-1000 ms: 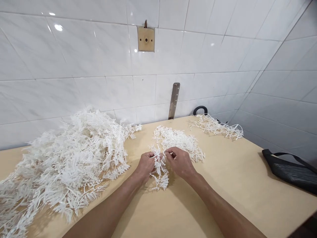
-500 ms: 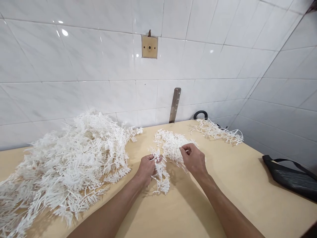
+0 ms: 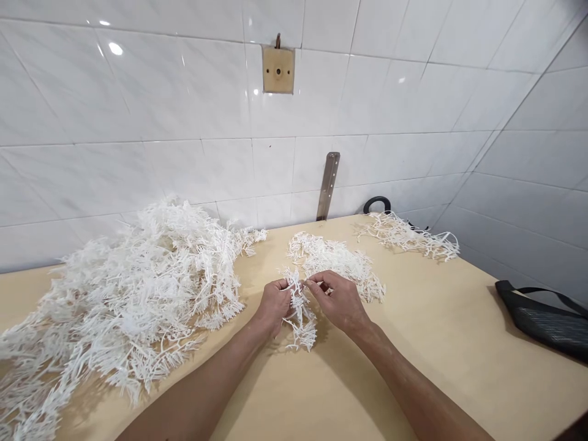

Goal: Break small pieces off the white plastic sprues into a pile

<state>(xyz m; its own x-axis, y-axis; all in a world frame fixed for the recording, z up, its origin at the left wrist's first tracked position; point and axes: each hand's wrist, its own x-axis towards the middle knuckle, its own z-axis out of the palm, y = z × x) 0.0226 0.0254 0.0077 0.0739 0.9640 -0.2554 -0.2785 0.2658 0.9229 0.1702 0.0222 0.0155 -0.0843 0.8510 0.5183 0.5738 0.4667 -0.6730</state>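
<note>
My left hand (image 3: 274, 304) grips a white plastic sprue piece (image 3: 301, 321) with many thin prongs, held just above the wooden table (image 3: 413, 367). Facing it, my right hand (image 3: 339, 300) pinches the top of the same piece with thumb and fingers. Right behind my hands lies a small heap of white plastic parts (image 3: 337, 263). A large tangled pile of white sprue pieces (image 3: 133, 300) covers the table's left side.
Another small heap of white pieces (image 3: 408, 236) lies at the back right by a black ring handle (image 3: 375, 202). A black bag (image 3: 544, 318) rests at the right edge. A metal bar (image 3: 327, 185) leans on the tiled wall.
My right hand went back to the small heap behind, then returned to the piece in my left hand and now pinches its top again.
</note>
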